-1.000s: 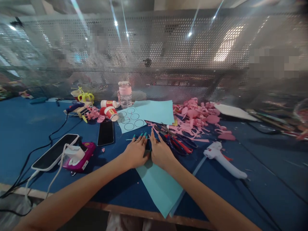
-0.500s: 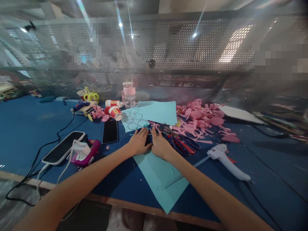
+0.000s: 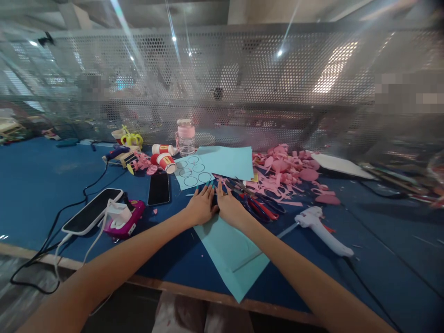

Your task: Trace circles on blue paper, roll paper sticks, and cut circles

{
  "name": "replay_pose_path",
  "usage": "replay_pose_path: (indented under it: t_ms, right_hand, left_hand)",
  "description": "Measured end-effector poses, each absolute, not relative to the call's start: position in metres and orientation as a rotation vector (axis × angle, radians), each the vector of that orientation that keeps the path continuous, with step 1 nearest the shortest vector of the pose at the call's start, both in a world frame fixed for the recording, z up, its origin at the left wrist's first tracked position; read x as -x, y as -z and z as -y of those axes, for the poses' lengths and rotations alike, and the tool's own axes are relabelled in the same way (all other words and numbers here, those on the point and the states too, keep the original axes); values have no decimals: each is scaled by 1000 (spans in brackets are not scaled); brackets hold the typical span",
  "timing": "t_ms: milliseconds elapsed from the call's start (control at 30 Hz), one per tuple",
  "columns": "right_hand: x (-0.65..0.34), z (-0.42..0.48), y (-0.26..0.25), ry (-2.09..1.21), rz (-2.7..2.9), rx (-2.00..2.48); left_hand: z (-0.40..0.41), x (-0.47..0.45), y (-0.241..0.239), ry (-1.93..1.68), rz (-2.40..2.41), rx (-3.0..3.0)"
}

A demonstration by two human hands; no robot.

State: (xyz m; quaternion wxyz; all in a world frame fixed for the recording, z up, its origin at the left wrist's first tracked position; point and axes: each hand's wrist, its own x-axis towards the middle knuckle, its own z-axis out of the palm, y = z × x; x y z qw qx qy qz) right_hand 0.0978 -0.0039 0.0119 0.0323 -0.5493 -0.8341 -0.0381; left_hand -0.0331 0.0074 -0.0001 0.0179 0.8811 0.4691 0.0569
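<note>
A light blue paper sheet (image 3: 222, 249) lies slantwise in front of me, one corner near the table's front edge. My left hand (image 3: 201, 206) rests at its far end, fingers stretched out and pointing away. Beside it, my right hand (image 3: 229, 208) lies on the same end with fingers extended, thumb side inward. Whatever is beneath the fingertips is hidden. Just beyond them is a light blue sheet printed with black circles (image 3: 194, 172), next to plain blue sheets (image 3: 231, 162). Scissors with dark blue and red handles (image 3: 258, 208) lie right of my right hand.
A white glue gun (image 3: 324, 233) lies at the right, behind it a heap of pink scraps (image 3: 280, 166). On the left are a black phone (image 3: 158, 189), a white-edged phone (image 3: 93, 212) and a purple power socket (image 3: 135, 222). Paper cups (image 3: 165, 162) and a bottle (image 3: 186, 138) stand farther back.
My hands stay almost in place on the blue sheet; the left fingers look slightly more spread. The view has shifted a little.
</note>
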Motion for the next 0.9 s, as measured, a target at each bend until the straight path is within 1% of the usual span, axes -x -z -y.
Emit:
replay_pose_path:
  t_ms: [133,400,633,767,900]
  right_hand:
    - [-95,-4,-11,205,2579,1671]
    - [-95,28,-11,332,2625,1624]
    - [-95,11,-9,198,2573,1604]
    - [-99,-1,-6,129,2571,1563]
    - [-116,5,-26,14,2346,1545]
  left_hand:
    - [-16,31,-2,-134,-1499,-2724]
    - [19,31,-3,-154,-1414,-2764]
    - [-2,28,-4,-168,-1460,-2726]
    - [-12,32,-2,-274,-1444,-2707]
    - [-9,34,2,-382,-1391,-2724]
